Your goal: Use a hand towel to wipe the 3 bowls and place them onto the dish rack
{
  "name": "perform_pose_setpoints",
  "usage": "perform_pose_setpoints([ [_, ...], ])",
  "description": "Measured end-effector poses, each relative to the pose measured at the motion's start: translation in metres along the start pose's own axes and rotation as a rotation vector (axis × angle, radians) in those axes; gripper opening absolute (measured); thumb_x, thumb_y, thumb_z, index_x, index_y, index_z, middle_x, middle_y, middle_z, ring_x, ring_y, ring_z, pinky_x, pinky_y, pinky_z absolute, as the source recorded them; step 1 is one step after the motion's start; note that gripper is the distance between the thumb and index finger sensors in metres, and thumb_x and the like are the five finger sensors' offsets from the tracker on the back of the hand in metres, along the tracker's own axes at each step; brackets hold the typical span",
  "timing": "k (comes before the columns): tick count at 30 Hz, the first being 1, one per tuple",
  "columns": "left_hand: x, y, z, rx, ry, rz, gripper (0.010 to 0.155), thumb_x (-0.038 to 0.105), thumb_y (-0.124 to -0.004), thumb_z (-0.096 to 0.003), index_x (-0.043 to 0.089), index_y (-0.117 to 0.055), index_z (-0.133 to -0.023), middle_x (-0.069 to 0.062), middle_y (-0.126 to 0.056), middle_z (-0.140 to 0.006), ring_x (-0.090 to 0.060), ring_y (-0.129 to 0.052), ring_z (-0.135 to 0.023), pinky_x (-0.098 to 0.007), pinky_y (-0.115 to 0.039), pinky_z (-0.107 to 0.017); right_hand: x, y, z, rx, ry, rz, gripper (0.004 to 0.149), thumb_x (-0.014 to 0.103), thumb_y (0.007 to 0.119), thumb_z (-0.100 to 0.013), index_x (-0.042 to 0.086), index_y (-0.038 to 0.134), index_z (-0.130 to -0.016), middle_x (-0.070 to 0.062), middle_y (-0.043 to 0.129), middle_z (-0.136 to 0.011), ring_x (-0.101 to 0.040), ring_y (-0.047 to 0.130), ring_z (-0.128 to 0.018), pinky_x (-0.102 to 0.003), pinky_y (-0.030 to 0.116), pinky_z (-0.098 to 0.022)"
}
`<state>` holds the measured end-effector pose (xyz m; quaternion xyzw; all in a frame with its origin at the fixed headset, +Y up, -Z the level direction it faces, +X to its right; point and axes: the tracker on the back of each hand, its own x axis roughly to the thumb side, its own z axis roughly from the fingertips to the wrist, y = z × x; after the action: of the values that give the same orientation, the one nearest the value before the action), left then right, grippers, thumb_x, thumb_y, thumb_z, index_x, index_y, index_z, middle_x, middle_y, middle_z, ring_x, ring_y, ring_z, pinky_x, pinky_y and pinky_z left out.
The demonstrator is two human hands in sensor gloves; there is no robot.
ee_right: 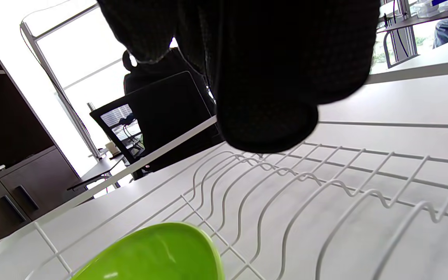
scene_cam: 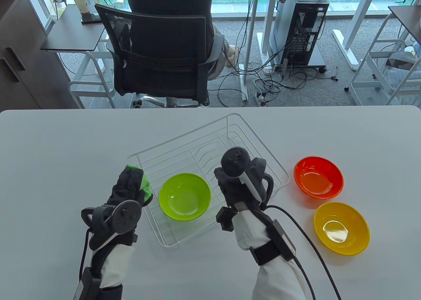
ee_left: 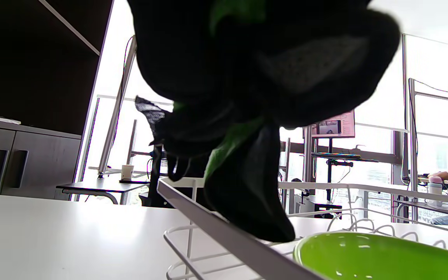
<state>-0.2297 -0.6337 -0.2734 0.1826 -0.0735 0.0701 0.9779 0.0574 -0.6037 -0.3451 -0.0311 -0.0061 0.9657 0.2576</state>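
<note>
our left hand is bunching up the green hand towel, with the fingers curled round it, just beside the left side of the dish rack. our right hand is hanging over the near right part of the rack, holding nothing. we cannot tell how far its fingers are bent, because the tracker on its back is covering them in the table view, and the right wrist view is only showing a dark lump of glove.

the green bowl is sitting inside the rack, near its front left corner. the red bowl and the yellow bowl are waiting on the table by its right edge, the red one farther back and the yellow one nearer us. they are close together, and both are outside the rack.

we are thinking one bowl is done and two are left. next, the right hand is needing to reach over to the right, pick up the red or the yellow bowl, and bring it to the towel for wiping.

we are not seeing most of the towel, since the glove is hiding it. we also cannot tell if the two bowls are wet or dry; the shiny spots may only be light.
</note>
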Motion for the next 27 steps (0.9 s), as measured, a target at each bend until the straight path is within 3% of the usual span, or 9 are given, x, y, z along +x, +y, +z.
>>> perform_pose_setpoints([
  [5, 0.0, -0.001, 0.0, 0.007, -0.004, 0.003, 0.062, 0.026, -0.083, -0.0517, 0.013, -0.062, -0.109, -0.027, -0.069, -0.106, -0.04, -0.096, -0.078, -0.035, -0.092, -0.05, -0.024, -0.012, 0.018, -0.16, -0.062, 0.007, 0.056, 0.032, 0.082, -0.046, 0.004, 0.079, -0.094, -0.022, 0.094, -0.073, -0.028, 0.11, -0.042, -0.038, 0.091, -0.03],
  [15, 0.001, -0.002, 0.001, 0.02, -0.01, 0.008, 0.062, 0.026, -0.083, -0.0518, 0.013, -0.062, -0.109, -0.027, -0.069, -0.106, -0.04, -0.096, -0.078, -0.035, -0.092, -0.049, -0.068, -0.019, 0.032, -0.273, -0.066, 0.069, 0.055, 0.032, 0.082, -0.046, 0.005, 0.079, -0.094, -0.021, 0.093, -0.076, -0.032, 0.108, -0.051, -0.042, 0.089, -0.036],
  [21, 0.0, -0.003, 0.001, 0.031, -0.008, 0.028, 0.062, 0.026, -0.083, -0.0519, 0.013, -0.062, -0.109, -0.028, -0.069, -0.106, -0.04, -0.096, -0.078, -0.035, -0.092, -0.05, -0.099, -0.024, 0.03, -0.324, 0.005, 0.194, 0.056, 0.032, 0.082, -0.045, 0.007, 0.079, -0.095, -0.021, 0.092, -0.078, -0.033, 0.105, -0.057, -0.045, 0.087, -0.041],
  [27, 0.001, -0.003, 0.002, 0.03, -0.012, 0.036, 0.062, 0.026, -0.083, -0.052, 0.013, -0.062, -0.109, -0.027, -0.069, -0.106, -0.04, -0.096, -0.078, -0.035, -0.092, -0.05, -0.147, -0.029, 0.019, -0.313, 0.167, 0.295, 0.056, 0.032, 0.083, -0.045, 0.008, 0.077, -0.096, -0.019, 0.09, -0.081, -0.033, 0.104, -0.062, -0.047, 0.086, -0.045],
])
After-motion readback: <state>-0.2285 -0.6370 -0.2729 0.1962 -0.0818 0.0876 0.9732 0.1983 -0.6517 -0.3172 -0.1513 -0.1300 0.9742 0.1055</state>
